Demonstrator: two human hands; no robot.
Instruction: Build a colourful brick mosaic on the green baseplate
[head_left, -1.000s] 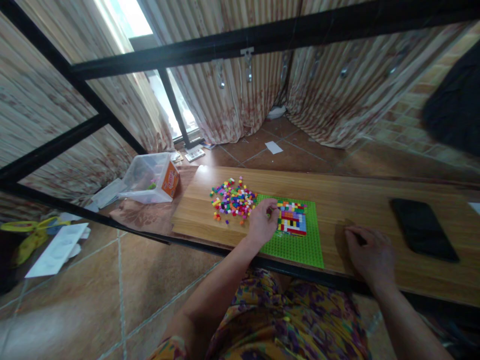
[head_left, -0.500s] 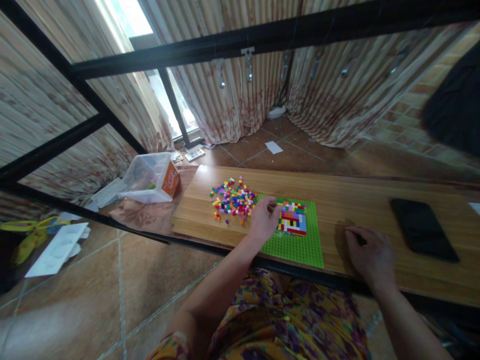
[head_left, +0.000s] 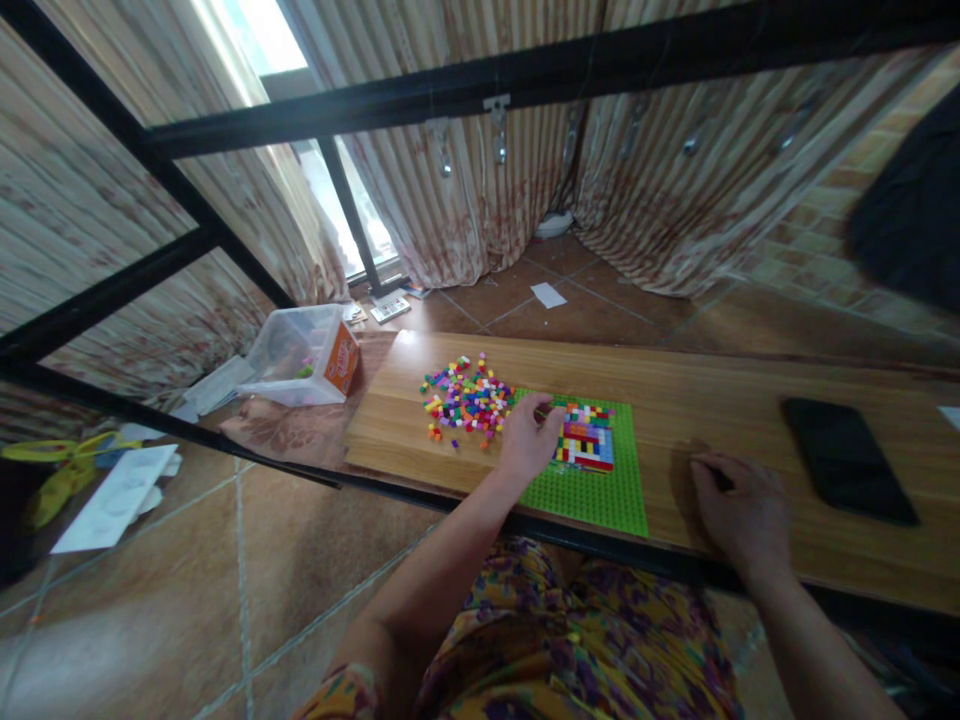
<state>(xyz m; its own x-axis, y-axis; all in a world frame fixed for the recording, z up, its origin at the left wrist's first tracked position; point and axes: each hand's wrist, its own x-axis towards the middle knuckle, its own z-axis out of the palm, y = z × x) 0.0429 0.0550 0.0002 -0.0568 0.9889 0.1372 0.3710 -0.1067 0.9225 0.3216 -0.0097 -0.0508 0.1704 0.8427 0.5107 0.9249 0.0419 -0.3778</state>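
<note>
- Since a second ago, hardly anything moved; left hand (head_left: 527,443) stays curled at the block picture (head_left: 584,437) on the green plate (head_left: 600,490).
- Right hand (head_left: 739,513) rests loosely curled, holding nothing, on the table (head_left: 697,400).
- Loose blocks (head_left: 465,395) lie just left.

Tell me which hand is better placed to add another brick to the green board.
Left. The left hand is on the green board, between the loose bricks and built patch; the right hand rests flat on the table, away.
</note>
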